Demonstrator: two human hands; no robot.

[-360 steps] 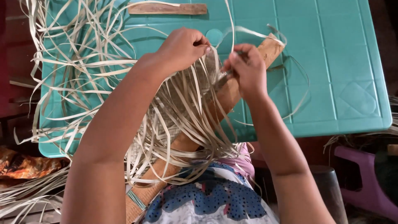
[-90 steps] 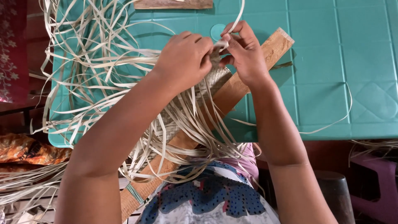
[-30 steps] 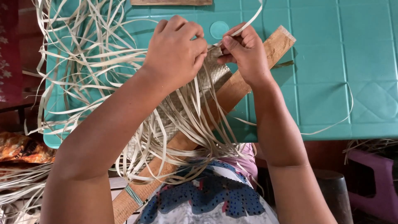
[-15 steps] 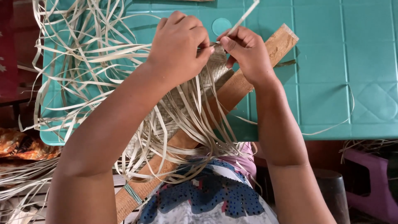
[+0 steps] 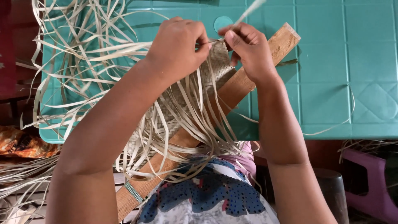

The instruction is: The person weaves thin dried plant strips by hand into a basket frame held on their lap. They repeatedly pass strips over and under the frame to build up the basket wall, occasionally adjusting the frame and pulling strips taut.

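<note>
A narrow woven band of pale straw (image 5: 178,103) lies along a wooden board (image 5: 253,70) that slants from my lap up onto a teal plastic table (image 5: 331,62). My left hand (image 5: 178,47) presses on the band's far end, fingers curled over the weave. My right hand (image 5: 246,49) pinches a single pale strip (image 5: 251,9) that rises to the top edge. Many loose straw strips (image 5: 83,62) fan out from the band to the left and hang down over my lap.
A purple plastic stool (image 5: 373,182) stands at the lower right beside a dark round stool (image 5: 329,182). More straw lies on the floor at the left (image 5: 16,182), next to an orange patterned cloth (image 5: 20,143).
Both hands have stayed at the band's far end. The strip in my right hand has swung up and to the right, and the view has shifted a little.
</note>
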